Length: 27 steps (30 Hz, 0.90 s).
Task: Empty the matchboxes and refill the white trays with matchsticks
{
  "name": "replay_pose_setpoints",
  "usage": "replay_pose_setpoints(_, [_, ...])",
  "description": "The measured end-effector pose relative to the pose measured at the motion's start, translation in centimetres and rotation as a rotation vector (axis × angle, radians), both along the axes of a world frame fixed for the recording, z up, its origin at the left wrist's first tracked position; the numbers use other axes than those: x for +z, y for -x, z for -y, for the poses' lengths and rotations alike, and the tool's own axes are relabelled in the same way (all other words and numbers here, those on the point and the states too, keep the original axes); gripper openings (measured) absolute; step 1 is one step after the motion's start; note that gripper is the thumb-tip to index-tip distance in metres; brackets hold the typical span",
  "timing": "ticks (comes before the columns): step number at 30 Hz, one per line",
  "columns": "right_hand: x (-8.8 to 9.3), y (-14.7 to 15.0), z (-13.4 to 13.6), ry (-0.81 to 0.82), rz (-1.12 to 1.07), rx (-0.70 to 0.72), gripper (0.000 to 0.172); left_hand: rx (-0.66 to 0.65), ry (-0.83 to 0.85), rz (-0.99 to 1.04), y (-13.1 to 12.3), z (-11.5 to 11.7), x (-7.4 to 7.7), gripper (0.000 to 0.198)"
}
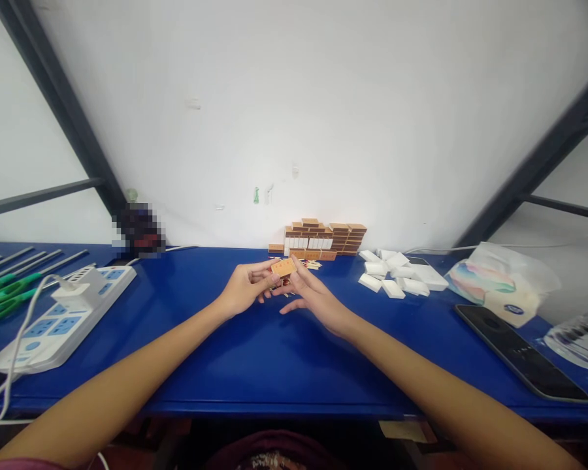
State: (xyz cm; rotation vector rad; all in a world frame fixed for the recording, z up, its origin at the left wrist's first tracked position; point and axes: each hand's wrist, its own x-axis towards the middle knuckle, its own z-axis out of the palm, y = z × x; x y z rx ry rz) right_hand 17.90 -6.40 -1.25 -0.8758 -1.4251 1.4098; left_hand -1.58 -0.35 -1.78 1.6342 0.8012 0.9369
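Observation:
Above the blue table, a small orange matchbox [284,267] is held between my two hands. My left hand [245,288] pinches its left end with thumb and fingers. My right hand [318,297] grips its right end, with the lower fingers spread below. Loose matches [312,264] lie on the table just behind the hands, partly hidden by them. Behind those, stacked matchboxes [347,239] stand against the wall, some with white sides facing me. Several white matchbox trays [392,288] lie in a loose pile to the right of the stack.
On the blue table [255,372], a white power strip [61,329] with a plugged charger and green-handled tools [4,294] lie at left. At right are a black phone [519,352], a tissue pack [500,284] and a clear plastic bottle [581,339].

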Motion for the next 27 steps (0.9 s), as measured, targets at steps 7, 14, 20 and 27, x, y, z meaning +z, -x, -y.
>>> replay_pose_setpoints(7, [0.9, 0.0, 0.5, 0.041, -0.08, 0.062, 0.079, 0.039, -0.082, -0.022, -0.2, 0.3, 0.3, 0.075])
replay_pose_setpoints(14, [0.7, 0.1, 0.4, 0.02, -0.095, 0.055, 0.072, 0.064, -0.156, -0.064, -0.5, 0.5, 0.4, 0.077])
replay_pose_setpoints(20, [0.8, -0.2, 0.1, 0.04, -0.093, 0.041, 0.07, 0.051, -0.179, -0.12, -0.4, 0.4, 1.0, 0.073])
replay_pose_setpoints(27, [0.5, -1.0, -0.8, 0.032, 0.032, 0.006, 0.088, 0.172, -0.28, -0.201, 1.3, -4.3, 1.0, 0.072])
